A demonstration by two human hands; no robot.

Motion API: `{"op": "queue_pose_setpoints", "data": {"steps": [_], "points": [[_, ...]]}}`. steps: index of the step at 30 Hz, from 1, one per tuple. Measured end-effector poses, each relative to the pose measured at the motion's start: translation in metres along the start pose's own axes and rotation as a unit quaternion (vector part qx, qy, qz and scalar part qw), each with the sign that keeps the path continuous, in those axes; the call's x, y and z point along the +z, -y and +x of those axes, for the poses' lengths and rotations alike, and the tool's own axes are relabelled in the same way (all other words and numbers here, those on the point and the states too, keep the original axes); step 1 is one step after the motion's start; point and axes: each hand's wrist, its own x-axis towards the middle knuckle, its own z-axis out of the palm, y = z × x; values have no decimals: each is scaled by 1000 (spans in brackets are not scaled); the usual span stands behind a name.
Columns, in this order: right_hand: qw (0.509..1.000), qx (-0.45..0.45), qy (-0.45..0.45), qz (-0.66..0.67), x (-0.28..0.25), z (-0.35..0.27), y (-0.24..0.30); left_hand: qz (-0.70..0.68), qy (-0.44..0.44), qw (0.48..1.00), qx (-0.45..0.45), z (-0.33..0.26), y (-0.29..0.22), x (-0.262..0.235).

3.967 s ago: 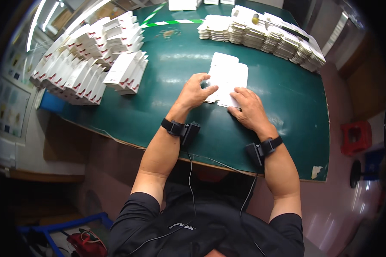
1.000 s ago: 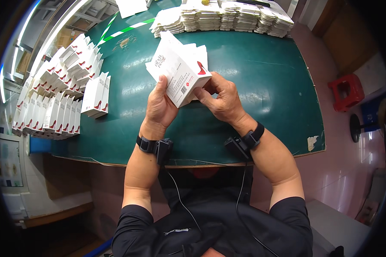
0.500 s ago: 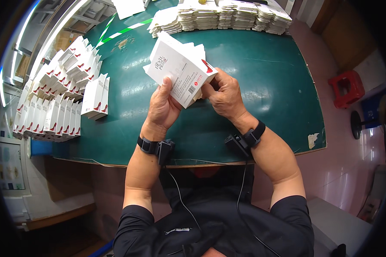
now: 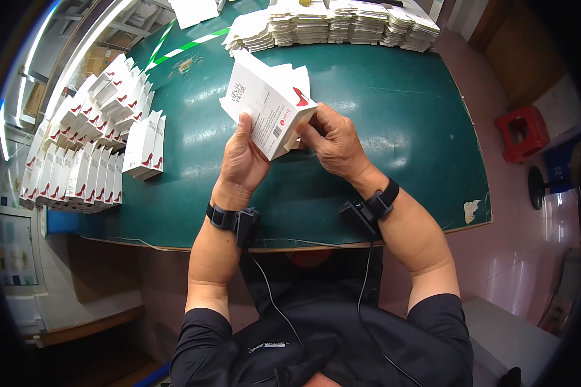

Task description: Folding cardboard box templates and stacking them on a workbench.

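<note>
A white folding carton (image 4: 265, 106) with a red high-heel picture and dark print is tilted over the green table, between my two hands. My left hand (image 4: 244, 161) grips its left side, thumb on the printed face and fingers mostly hidden behind. At the near right end, my right hand (image 4: 337, 142) pinches the carton's edge between thumb and bent fingers. That end stands opened out into a box shape. White cardboard pieces (image 4: 297, 76) show behind the carton; whether they belong to it I cannot tell.
Rows of upright white cartons (image 4: 77, 171) crowd the table's left, with a few more cartons (image 4: 144, 145) beside them. Stacks of flat white cartons (image 4: 332, 26) line the far edge. Green-and-white tape (image 4: 193, 44) marks the table (image 4: 407, 129). A red stool (image 4: 521, 134) stands right.
The carton has turned slightly, its near end now showing more squared out. My right hand has shifted a little left along that end; my left hand keeps its hold.
</note>
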Motion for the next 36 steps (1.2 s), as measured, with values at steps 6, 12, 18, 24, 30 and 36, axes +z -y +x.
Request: {"op": "queue_pose_setpoints", "data": {"steps": [6,12,18,24,30,36], "points": [[1000,-16,17,-1,-1,0,3,-11,-1,1000,3,0,-1,-1],[999,-39,16,6,3,-1,4,-13,-15,1000,12,0,-3,-4],[997,-68,7,-44,-1,-1,5,-1,-25,1000,15,1,0,-3],[991,-73,-21,-107,0,-3,9,7,-23,1000,11,1,2,-3],[982,-78,-67,-159,0,-1,6,22,-20,1000,2,1,6,-1],[977,-61,-77,-190,-2,-2,1,27,-29,999,-2,1,10,-2]]}}
